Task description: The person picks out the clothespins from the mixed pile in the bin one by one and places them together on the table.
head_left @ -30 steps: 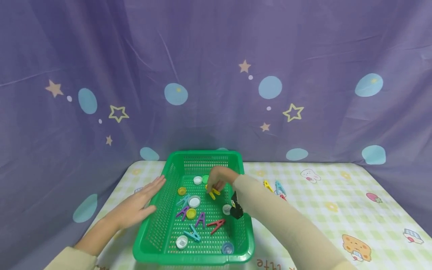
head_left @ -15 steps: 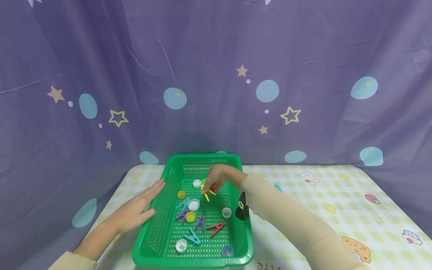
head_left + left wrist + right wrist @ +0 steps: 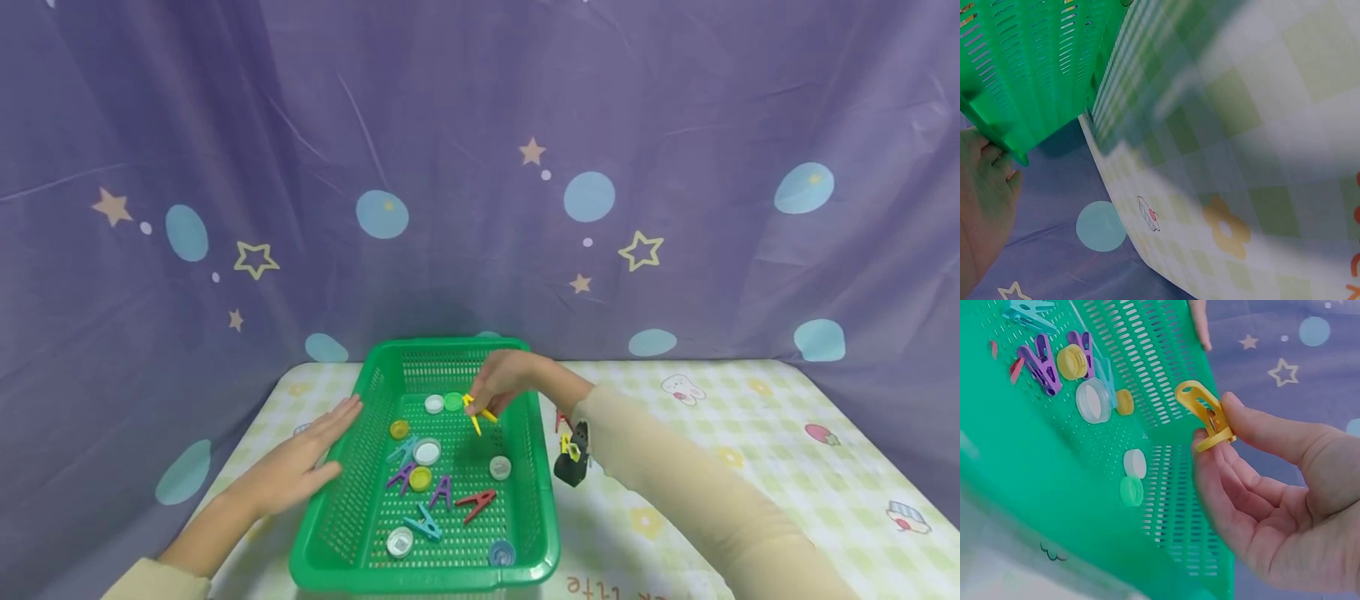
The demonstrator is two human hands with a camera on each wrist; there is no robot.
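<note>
Right hand [image 3: 504, 380] pinching yellow clothespin [image 3: 1207, 419], left hand [image 3: 298, 468] straight-fingered, against green basket [image 3: 423, 579]

Three views of one basket [image 3: 423, 578]: one from the head, one from each wrist.
The head camera looks forward and down from farthest back, taking in the whole table [image 3: 847, 500] and the curtain [image 3: 480, 125] behind it. The left wrist camera, strongly tilted, looks from low and close past the basket's outer side, with the left fingers [image 3: 1002, 164] at its edge. The right wrist camera, also tilted, faces along the right fingers [image 3: 1272, 430], very near; it shares the basket's inside and the caps [image 3: 1135, 464] with the head view.
</note>
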